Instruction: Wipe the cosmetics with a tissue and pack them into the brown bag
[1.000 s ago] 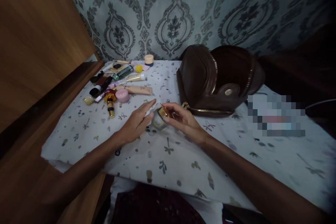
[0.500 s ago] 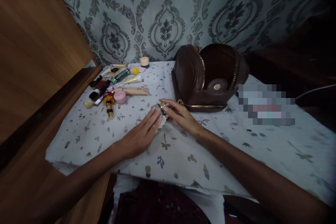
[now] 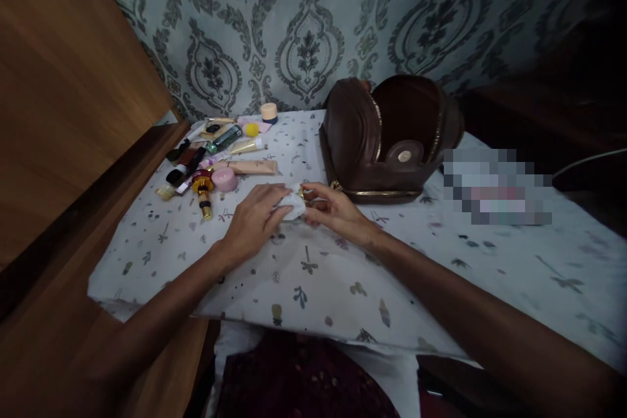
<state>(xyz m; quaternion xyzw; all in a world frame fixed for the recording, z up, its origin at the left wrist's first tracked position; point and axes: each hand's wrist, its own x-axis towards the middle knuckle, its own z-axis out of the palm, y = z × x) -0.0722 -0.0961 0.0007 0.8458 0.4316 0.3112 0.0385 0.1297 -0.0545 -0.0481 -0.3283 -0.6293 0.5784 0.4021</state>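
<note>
My left hand (image 3: 251, 217) is closed on a white tissue (image 3: 292, 205), which is pressed around a small gold-capped container (image 3: 302, 194). From the other side, the fingers of my right hand (image 3: 340, 214) grip the container's gold end. Most of the container is hidden by the tissue and fingers, so its exact kind is unclear. Both hands are over the front middle of the patterned tablecloth (image 3: 318, 287). Just behind my right hand stands a brown leather bag (image 3: 350, 144), unzipped and gaping.
Left of the bag lie several cosmetics: a pink jar (image 3: 225, 179), a beige tube (image 3: 252, 167), a green bottle (image 3: 226, 138), a gold-and-black bottle (image 3: 204, 199) and a peach-lidded jar (image 3: 269, 113). A wooden panel (image 3: 73, 78) borders the left side. A blurred-out item (image 3: 497, 189) lies right.
My left hand has gone from lying flat over the container to pinching the tissue around it, moving slightly up and left. The right hand keeps its grip, and more of the tissue shows.
</note>
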